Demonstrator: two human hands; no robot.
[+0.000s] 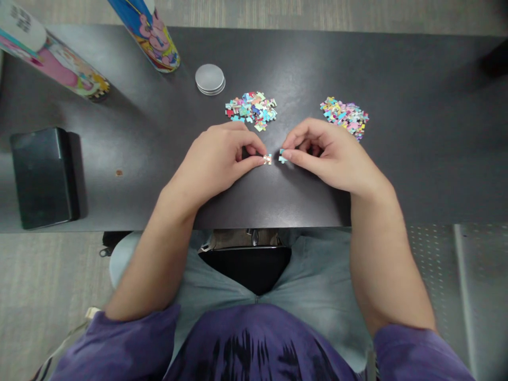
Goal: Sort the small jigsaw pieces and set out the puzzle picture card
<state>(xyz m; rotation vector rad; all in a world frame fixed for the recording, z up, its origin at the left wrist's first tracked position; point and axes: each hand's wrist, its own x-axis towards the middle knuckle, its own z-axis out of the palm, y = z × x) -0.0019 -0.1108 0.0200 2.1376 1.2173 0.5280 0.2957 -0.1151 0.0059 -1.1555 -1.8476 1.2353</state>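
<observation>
Puzzle piece (269, 159) pinched in left hand (222, 156), another piece (282, 158) pinched in right hand (327, 153), small gap between. Left pile (252, 109) and right pile (346, 116) nearer far edge of bench (273, 203).

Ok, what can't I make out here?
In the head view:
Piece in left hand: partly covered by the grip, print too small.
Second piece in right hand: same.
Left pile, right pile: overlapping pieces hide others, no sure count.
Left tube: cut off by top-left corner.
Right tube: cut off by top edge.
Dark object: cut off by right edge, unidentifiable.
</observation>
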